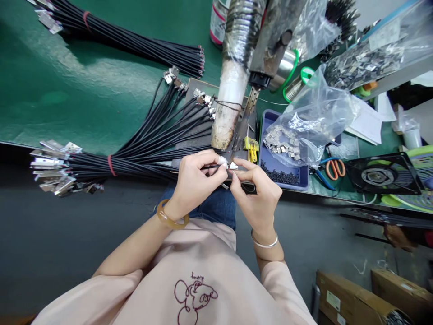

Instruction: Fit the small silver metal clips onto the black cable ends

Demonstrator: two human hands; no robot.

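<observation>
My left hand [196,178] is closed in a pinch on the end of a thin black wire [211,167] at the near edge of the green bench. My right hand [257,189] pinches a small silver metal terminal [233,166] right against that wire tip. Both hands meet just below the tip of a soldering iron [248,108] that hangs from a wrapped mount [233,85]. A fan of black wires with metal terminals [162,131] spreads to the left of my hands, tied by a red band [110,165].
A blue tray [284,174] holds a clear bag of metal terminals [304,126]. Orange-handled scissors [333,168], a small black fan [382,175] and a solder reel [294,85] lie at right. Another black wire bundle [135,40] rests at the back. Cardboard boxes [358,298] sit on the floor.
</observation>
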